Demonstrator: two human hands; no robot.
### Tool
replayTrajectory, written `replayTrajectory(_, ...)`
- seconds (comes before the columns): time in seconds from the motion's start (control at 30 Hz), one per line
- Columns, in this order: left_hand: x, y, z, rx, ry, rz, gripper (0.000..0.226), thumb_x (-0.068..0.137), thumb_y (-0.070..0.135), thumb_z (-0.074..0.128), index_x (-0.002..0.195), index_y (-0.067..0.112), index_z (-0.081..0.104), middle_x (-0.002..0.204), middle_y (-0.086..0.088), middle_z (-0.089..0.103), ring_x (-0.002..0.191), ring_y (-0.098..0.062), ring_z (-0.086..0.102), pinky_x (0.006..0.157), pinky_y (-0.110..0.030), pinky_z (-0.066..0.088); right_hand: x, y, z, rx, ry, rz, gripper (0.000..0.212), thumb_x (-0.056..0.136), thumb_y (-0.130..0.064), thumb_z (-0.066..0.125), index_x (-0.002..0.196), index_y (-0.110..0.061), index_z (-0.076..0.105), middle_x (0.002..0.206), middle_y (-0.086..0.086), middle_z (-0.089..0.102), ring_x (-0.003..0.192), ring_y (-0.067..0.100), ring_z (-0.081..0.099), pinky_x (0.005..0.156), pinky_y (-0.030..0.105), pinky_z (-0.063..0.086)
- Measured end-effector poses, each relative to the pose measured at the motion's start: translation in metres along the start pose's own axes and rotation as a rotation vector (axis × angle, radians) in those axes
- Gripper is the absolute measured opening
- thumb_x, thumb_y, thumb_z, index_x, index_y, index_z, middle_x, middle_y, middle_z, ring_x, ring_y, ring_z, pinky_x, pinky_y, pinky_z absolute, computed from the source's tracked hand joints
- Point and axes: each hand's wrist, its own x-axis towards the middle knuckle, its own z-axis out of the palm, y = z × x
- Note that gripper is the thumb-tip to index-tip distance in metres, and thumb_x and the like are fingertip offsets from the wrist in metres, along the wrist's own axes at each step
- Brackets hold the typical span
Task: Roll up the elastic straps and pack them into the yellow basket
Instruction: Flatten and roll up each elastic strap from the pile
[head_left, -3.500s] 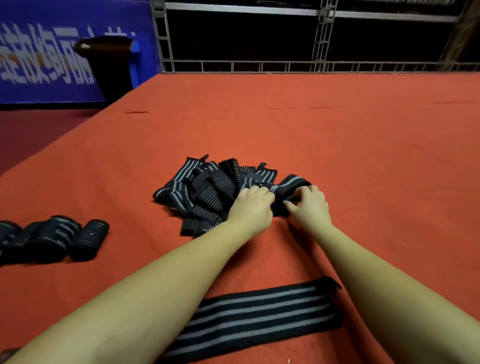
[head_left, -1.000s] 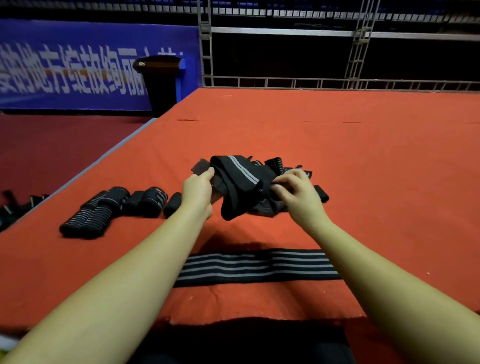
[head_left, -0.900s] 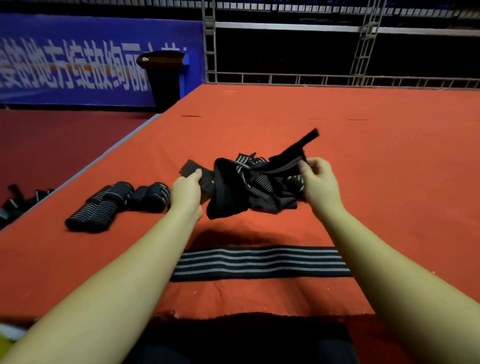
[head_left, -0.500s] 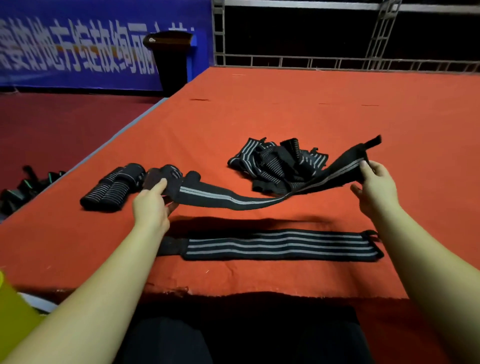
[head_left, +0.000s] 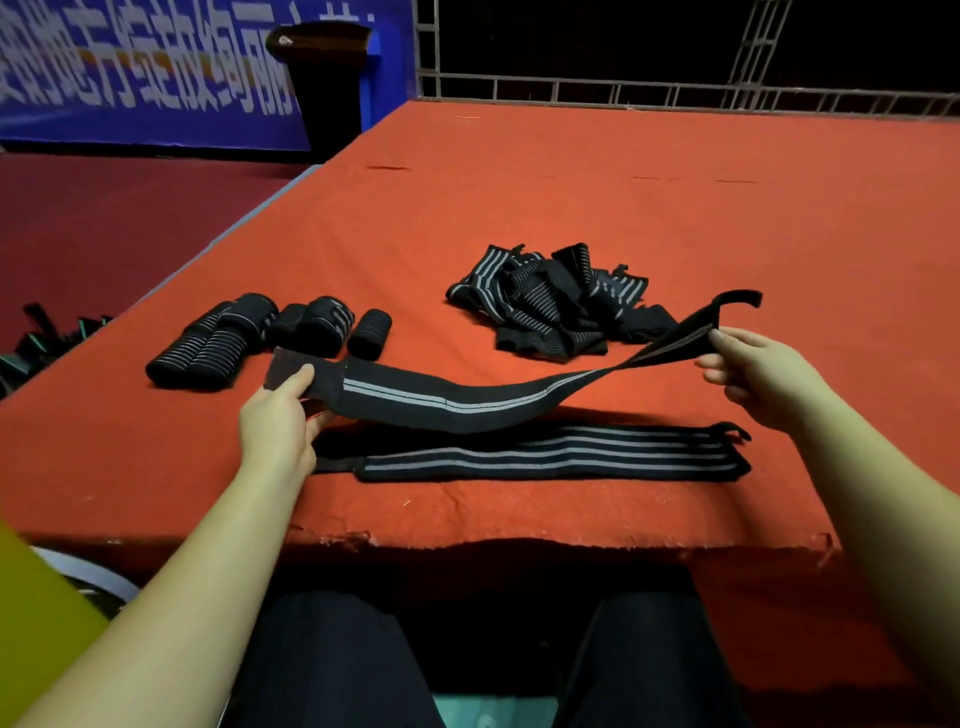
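Head view shows both hands holding one elastic strap (head_left: 457, 402) stretched above the counter (head_left: 571, 208): left hand (head_left: 280, 415) pinches its dark tab end at 9 o'clock, right hand (head_left: 758, 374) pinches the loop end at 3 o'clock, likely to untwist it for rolling. Another flat strap (head_left: 550, 460) lies beneath, rolled straps (head_left: 260, 338) at 10 o'clock, the loose pile (head_left: 550, 301) at 12, and a yellow edge (head_left: 36, 613), possibly the basket, at 7.
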Motion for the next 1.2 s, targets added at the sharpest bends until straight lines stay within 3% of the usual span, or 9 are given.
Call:
replayTrajectory(0.13, -0.004, -0.002, -0.008, 0.024, 0.021, 0.016, 0.010, 0.092, 0.006, 0.063, 0.095, 0.016, 0.065, 0.088, 0.000, 0.068, 0.075, -0.011, 0.067, 0.062, -0.030, 0.057, -0.005, -0.003, -0.007, 0.195, -0.140, 0.104, 0.036, 0.094, -0.016, 0.036, 0.117, -0.018, 0.064, 0.116, 0.002, 0.072, 0.095, 0.016, 0.073, 0.050, 0.018, 0.047)
replayTrajectory(0.23, -0.004, -0.004, -0.014, 0.035, 0.013, 0.009, 0.012, 0.092, 0.007, 0.062, 0.092, 0.019, 0.065, 0.091, 0.000, 0.068, 0.078, -0.014, 0.067, 0.064, -0.031, 0.055, -0.005, -0.007, -0.012, 0.280, -0.176, 0.179, 0.039, 0.072, -0.034, 0.052, 0.097, -0.010, 0.070, 0.110, 0.013, 0.072, 0.086, 0.027, 0.074, 0.053, 0.022, 0.053)
replayTrajectory(0.37, -0.004, -0.006, -0.019, 0.048, 0.008, 0.009, 0.014, 0.093, 0.007, 0.062, 0.092, 0.020, 0.064, 0.092, 0.001, 0.067, 0.079, -0.014, 0.066, 0.065, -0.030, 0.054, 0.002, -0.007, -0.021, 0.092, -0.182, 0.264, 0.060, 0.090, -0.069, 0.042, 0.095, -0.014, 0.065, 0.091, 0.003, 0.072, 0.087, 0.027, 0.071, 0.076, 0.036, 0.052)
replayTrajectory(0.43, -0.003, -0.008, -0.022, 0.066, 0.002, 0.021, 0.014, 0.092, 0.007, 0.062, 0.091, 0.021, 0.064, 0.090, 0.001, 0.067, 0.077, -0.014, 0.066, 0.063, -0.028, 0.054, -0.001, -0.009, -0.022, -0.061, -0.200, 0.277, 0.037, 0.093, -0.053, 0.053, 0.093, -0.017, 0.061, 0.084, 0.004, 0.065, 0.075, 0.018, 0.070, 0.080, 0.038, 0.051)
replayTrajectory(0.5, -0.003, -0.011, -0.024, 0.113, -0.002, 0.039, 0.012, 0.092, 0.009, 0.063, 0.089, 0.020, 0.065, 0.088, 0.001, 0.067, 0.072, -0.013, 0.065, 0.059, -0.025, 0.053, -0.004, -0.012, -0.020, -0.228, -0.200, 0.242, 0.008, 0.095, -0.022, 0.060, 0.090, -0.017, 0.058, 0.085, 0.006, 0.055, 0.065, 0.014, 0.064, 0.067, 0.032, 0.055)
replayTrajectory(0.57, -0.002, -0.015, -0.028, 0.222, 0.006, 0.066, 0.006, 0.091, 0.013, 0.064, 0.088, 0.018, 0.066, 0.081, -0.002, 0.065, 0.059, -0.013, 0.058, 0.050, -0.019, 0.048, -0.004, -0.009, -0.020, -0.381, -0.143, 0.200, 0.010, 0.094, -0.007, 0.062, 0.095, -0.016, 0.058, 0.095, 0.010, 0.056, 0.073, 0.018, 0.059, 0.057, 0.030, 0.055)
replayTrajectory(0.63, -0.003, -0.019, -0.034, 0.369, 0.023, 0.132, 0.005, 0.089, 0.017, 0.065, 0.091, 0.014, 0.068, 0.073, -0.001, 0.060, 0.055, -0.014, 0.051, 0.051, -0.021, 0.042, -0.006, -0.004, -0.019, -0.540, -0.051, 0.139, 0.020, 0.092, -0.011, 0.065, 0.109, -0.021, 0.059, 0.103, 0.009, 0.059, 0.081, 0.021, 0.058, 0.059, 0.032, 0.051)
replayTrajectory(0.77, -0.007, -0.023, -0.047, 0.675, 0.028, 0.268, 0.014, 0.088, 0.027, 0.064, 0.096, 0.018, 0.071, 0.086, -0.001, 0.067, 0.084, -0.021, 0.060, 0.076, -0.033, 0.043, -0.013, 0.014, -0.014, -0.794, 0.035, -0.019, 0.033, 0.093, -0.017, 0.064, 0.125, -0.022, 0.056, 0.105, 0.005, 0.063, 0.075, 0.022, 0.058, 0.053, 0.028, 0.041)
replayTrajectory(1.2, -0.020, -0.027, -0.047, 1.048, -0.008, 0.297, 0.017, 0.097, 0.025, 0.054, 0.093, 0.013, 0.065, 0.084, -0.006, 0.060, 0.081, -0.026, 0.052, 0.068, -0.033, 0.033, -0.020, 0.043, -0.013, -0.990, 0.095, -0.066, 0.033, 0.093, -0.017, 0.061, 0.126, -0.018, 0.059, 0.110, 0.009, 0.065, 0.089, 0.030, 0.062, 0.079, 0.037, 0.050)
